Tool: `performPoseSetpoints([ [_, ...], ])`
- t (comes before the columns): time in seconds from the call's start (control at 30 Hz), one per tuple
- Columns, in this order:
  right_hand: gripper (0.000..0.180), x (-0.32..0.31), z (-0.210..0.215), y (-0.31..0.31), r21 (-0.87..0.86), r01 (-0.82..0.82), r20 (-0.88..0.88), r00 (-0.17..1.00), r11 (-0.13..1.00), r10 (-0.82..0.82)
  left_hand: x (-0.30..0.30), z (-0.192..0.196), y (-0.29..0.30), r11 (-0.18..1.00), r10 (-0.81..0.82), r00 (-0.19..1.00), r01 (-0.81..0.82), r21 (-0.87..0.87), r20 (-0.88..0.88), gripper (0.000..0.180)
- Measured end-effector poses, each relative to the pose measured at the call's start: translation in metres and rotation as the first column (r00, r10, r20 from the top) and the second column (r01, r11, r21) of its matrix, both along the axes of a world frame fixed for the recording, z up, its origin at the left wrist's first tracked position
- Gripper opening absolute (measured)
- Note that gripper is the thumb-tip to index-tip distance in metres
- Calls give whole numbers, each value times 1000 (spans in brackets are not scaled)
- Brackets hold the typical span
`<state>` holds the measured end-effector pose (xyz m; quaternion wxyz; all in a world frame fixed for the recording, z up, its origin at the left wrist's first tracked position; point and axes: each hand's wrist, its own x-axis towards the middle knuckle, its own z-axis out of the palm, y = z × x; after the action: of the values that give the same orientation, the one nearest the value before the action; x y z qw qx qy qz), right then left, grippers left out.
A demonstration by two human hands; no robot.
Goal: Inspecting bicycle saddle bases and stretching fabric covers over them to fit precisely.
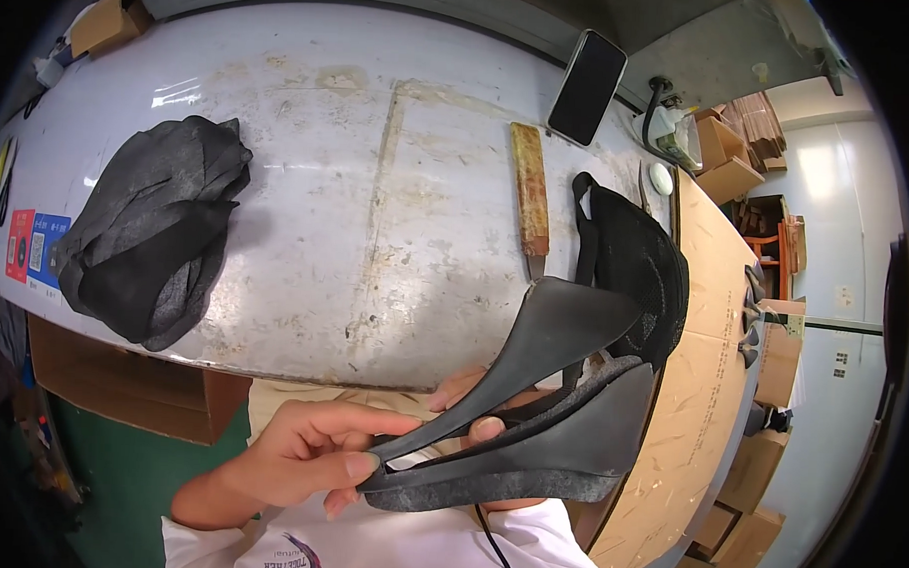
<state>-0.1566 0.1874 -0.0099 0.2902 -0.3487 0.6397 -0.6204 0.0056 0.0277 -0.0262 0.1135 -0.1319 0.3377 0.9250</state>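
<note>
Two smooth black wedge-heel shoe pieces, an upper one and a lower one, are held in front of my body. They meet at their narrow ends and spread apart towards the right. The lower piece has a rough grey underside. My left hand is closed, pinching the narrow ends between thumb and fingers. Behind and between the pieces is my right hand, mostly hidden; its thumb tip and some fingers show, gripping them. A knife with a worn brownish handle lies just beyond, beside a black mesh item.
A crumpled black cloth heap lies on the left of the stained white table. A phone leans at the back. Flat cardboard covers the right side. An open cardboard box stands below the table at left.
</note>
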Motion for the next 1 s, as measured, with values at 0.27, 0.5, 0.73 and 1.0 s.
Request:
performPoseSetpoints([
  [0.27,38,17,-16,-6,-145,249,504,852,958,-145,-8,7,11,995,45,997,-50,-89,-57,45],
  [0.5,39,19,-38,7,-146,197,432,894,969,-117,-5,8,17,990,-3,994,-11,-138,-106,51],
  [0.73,46,25,-4,7,18,-20,715,700,1000,2,-16,-24,-3,844,193,874,-380,-379,-446,61],
  [1.0,32,35,-19,-4,131,-32,564,824,991,-48,-40,-2,23,861,482,852,-504,-68,-204,74],
])
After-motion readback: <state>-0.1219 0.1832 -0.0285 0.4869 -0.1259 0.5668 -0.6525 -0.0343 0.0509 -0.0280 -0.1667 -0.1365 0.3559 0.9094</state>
